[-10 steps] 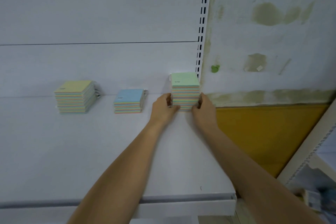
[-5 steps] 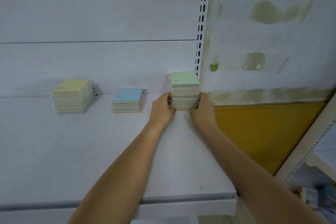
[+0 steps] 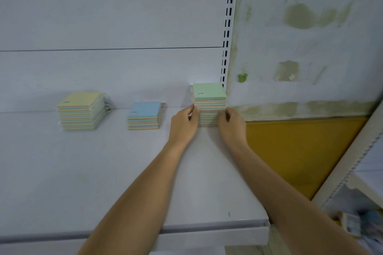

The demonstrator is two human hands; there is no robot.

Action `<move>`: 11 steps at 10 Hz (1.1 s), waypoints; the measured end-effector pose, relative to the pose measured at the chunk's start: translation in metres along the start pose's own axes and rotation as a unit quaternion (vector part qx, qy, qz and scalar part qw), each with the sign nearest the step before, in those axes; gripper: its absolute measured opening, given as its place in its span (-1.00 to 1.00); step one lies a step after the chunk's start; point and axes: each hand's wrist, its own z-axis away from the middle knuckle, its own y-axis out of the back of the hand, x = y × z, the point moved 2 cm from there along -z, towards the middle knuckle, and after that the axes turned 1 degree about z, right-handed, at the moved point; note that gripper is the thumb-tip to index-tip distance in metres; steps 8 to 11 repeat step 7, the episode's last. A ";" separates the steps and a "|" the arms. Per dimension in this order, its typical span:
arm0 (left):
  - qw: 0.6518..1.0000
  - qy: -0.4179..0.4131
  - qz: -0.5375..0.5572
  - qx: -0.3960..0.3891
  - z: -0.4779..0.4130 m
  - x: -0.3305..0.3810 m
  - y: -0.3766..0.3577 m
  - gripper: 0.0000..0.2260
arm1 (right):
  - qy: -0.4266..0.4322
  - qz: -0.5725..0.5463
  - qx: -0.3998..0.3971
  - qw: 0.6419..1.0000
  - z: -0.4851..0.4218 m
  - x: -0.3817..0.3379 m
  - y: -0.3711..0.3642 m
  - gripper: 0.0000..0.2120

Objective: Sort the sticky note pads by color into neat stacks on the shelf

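Green-topped stack (image 3: 209, 93) stood in the back right corner of the shelf (image 3: 83, 172), left hand (image 3: 183, 124) and right hand (image 3: 232, 126) gripping its sides with curled fingers, blue-topped stack (image 3: 144, 112) and yellow-topped stack (image 3: 79, 101) apart along the back edge

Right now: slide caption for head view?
Left hand and right hand hold the green-topped sticky-note stack on the white shelf; blue-topped stack and yellow-topped stack sit leftward.

Support: white shelf (image 3: 83, 172)
Left: yellow-topped stack (image 3: 80, 112)
Middle: blue-topped stack (image 3: 144, 117), lowest
Right: green-topped stack (image 3: 209, 93), tallest, at the back corner
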 end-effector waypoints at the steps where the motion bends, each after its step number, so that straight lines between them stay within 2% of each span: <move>1: 1.000 0.015 0.001 -0.001 -0.002 -0.001 0.001 -0.71 | -0.002 -0.006 -0.002 1.000 0.000 0.000 0.002 -0.70; 2: 1.000 0.028 0.003 -0.002 -0.003 -0.001 0.002 -0.71 | -0.004 -0.014 0.002 1.000 -0.001 0.001 0.002 -0.73; 3: 0.998 0.050 0.039 -0.005 -0.001 0.001 0.003 -0.70 | -0.017 -0.030 -0.001 0.999 0.001 -0.001 0.002 -0.68; 5: 0.997 0.058 0.044 -0.006 -0.002 0.002 0.005 -0.68 | -0.011 -0.039 0.008 0.999 0.003 -0.006 0.003 -0.63; 6: 0.997 0.062 0.038 -0.009 -0.003 0.002 0.003 -0.65 | -0.022 -0.044 0.016 0.999 0.001 -0.006 0.003 -0.67; 7: 0.998 0.041 0.010 0.035 0.003 0.011 0.007 -0.57 | -0.029 -0.086 0.017 0.996 0.008 -0.014 0.005 -0.78; 11: 0.998 0.041 0.010 0.035 0.003 0.011 0.007 -0.57 | -0.029 -0.086 0.017 0.996 0.008 -0.014 0.005 -0.78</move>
